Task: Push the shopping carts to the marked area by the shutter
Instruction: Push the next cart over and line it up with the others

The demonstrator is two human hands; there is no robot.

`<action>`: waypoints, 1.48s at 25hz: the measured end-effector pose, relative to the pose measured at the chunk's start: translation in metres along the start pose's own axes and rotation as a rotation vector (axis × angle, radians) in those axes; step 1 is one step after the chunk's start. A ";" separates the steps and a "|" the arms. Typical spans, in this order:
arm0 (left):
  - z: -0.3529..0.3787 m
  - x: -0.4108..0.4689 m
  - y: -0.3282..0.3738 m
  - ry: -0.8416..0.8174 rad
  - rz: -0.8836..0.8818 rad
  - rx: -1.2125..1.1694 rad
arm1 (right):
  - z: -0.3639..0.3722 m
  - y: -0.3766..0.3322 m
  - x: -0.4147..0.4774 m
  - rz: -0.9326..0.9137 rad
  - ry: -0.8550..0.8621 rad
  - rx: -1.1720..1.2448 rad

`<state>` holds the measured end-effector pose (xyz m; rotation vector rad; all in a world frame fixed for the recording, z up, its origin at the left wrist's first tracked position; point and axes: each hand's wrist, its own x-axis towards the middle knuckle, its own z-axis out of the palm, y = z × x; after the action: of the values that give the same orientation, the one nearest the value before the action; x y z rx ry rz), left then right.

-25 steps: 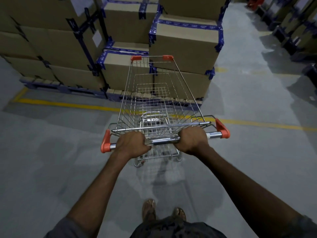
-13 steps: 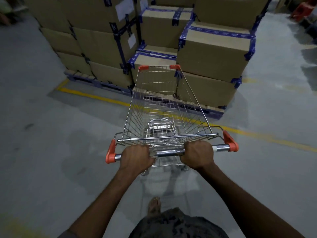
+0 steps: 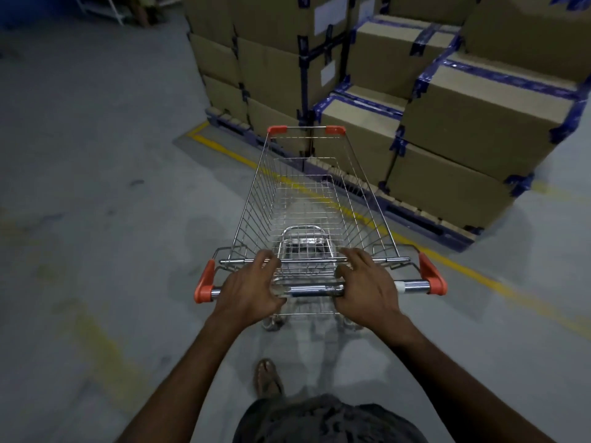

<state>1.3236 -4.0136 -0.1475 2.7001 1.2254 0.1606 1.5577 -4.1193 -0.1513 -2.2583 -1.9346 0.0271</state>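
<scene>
An empty wire shopping cart (image 3: 315, 199) with orange corner caps stands on the grey floor straight ahead of me. Its chrome handle bar (image 3: 315, 290) runs between two orange end pieces. My left hand (image 3: 248, 292) lies over the left part of the bar, palm on it and fingers stretched forward towards the thin upper rail. On the right part of the bar my right hand (image 3: 367, 289) rests the same way, with fingers spread and loosened. The cart's nose points at the corner of a stack of boxes.
Taped cardboard boxes (image 3: 479, 123) are stacked on dark pallets (image 3: 431, 227) ahead and to the right, close to the cart's front. A yellow floor line (image 3: 479, 276) runs in front of the pallets. Bare grey floor lies to the left. My sandalled foot (image 3: 267, 375) is behind the cart.
The view and cart have swung left, so the boxes now sit to the right. Both hands have loosened from a closed grip on the handle to stretched fingers.
</scene>
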 end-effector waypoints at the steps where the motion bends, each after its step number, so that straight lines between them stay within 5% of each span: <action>1: -0.004 -0.001 -0.005 -0.027 -0.025 -0.001 | -0.001 -0.006 0.004 -0.004 -0.059 0.004; 5: -0.010 0.002 -0.034 -0.192 -0.113 0.064 | -0.003 -0.031 0.025 -0.020 -0.210 0.038; 24: -0.020 0.014 -0.096 -0.071 -0.257 0.065 | 0.008 -0.079 0.107 -0.123 -0.152 -0.026; 37: -0.020 -0.014 -0.163 -0.035 -0.346 0.043 | 0.023 -0.133 0.160 -0.293 -0.266 -0.049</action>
<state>1.1916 -3.9163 -0.1605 2.4624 1.6747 0.0414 1.4501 -3.9402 -0.1403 -2.0643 -2.4090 0.2582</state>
